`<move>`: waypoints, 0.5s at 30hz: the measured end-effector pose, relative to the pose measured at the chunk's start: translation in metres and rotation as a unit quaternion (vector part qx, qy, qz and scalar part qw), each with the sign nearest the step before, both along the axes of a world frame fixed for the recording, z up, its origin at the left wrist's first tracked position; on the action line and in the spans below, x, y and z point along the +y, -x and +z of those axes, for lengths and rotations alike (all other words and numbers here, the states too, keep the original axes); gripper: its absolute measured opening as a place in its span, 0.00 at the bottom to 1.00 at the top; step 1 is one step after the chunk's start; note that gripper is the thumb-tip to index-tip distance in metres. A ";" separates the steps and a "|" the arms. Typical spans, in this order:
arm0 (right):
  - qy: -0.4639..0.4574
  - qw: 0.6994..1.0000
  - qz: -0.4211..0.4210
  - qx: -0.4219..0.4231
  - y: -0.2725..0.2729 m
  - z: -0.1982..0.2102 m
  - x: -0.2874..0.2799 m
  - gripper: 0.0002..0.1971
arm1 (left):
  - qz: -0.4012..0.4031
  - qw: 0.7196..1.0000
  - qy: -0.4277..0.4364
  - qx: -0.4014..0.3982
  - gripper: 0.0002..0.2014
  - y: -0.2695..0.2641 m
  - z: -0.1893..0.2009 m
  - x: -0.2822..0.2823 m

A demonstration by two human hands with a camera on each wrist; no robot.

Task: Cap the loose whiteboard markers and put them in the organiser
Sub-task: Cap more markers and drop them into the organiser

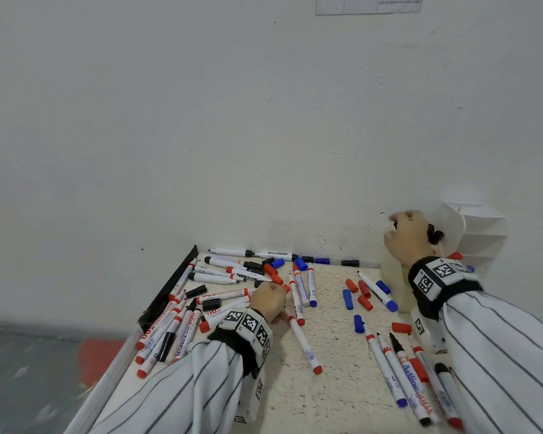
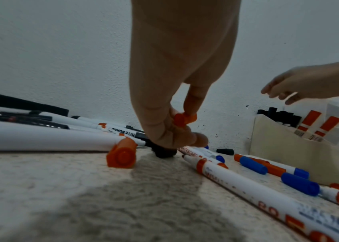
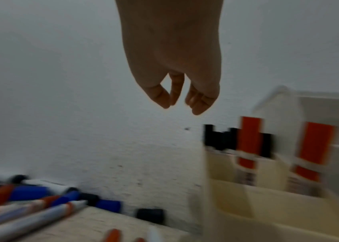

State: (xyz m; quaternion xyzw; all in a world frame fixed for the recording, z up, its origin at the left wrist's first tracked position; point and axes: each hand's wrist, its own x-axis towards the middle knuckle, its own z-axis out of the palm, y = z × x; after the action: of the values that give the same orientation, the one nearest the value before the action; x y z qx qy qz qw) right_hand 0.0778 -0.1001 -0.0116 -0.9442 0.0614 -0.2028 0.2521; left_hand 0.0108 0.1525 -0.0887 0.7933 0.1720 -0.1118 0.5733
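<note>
Left hand point(image 2: 177, 85) pinches a red cap point(image 2: 185, 119) just above the desk point(image 1: 336, 383) among loose markers point(image 1: 304, 343); right hand point(image 3: 172, 65) hangs slack and empty beside the white organiser point(image 1: 480, 233) at the wall

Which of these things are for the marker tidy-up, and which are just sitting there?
For the job:
- red cap, pinched by the left hand
- loose markers
- loose caps
- organiser
- right hand, holding nothing

Just there:
- paper sheet on the wall
- black strip along the table edge
</note>
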 end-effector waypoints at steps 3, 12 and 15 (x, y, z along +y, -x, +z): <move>-0.016 0.996 0.088 0.010 0.017 0.002 0.036 0.09 | -0.017 1.000 -0.006 -0.007 0.16 0.004 0.002 0.008; 0.028 0.876 0.218 0.430 0.075 -0.048 0.125 0.10 | -0.007 1.000 0.007 -0.021 0.04 0.022 0.008 0.030; 0.058 0.858 0.207 0.466 0.083 -0.057 0.132 0.15 | 0.009 0.999 0.005 -0.031 0.07 0.023 0.006 0.036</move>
State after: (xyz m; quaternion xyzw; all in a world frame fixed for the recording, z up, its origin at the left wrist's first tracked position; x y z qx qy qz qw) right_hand -0.0055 0.0317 -0.0684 -0.9323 -0.0376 0.3143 0.1750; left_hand -0.0127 0.1882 -0.0828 0.7921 0.1604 -0.0825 0.5832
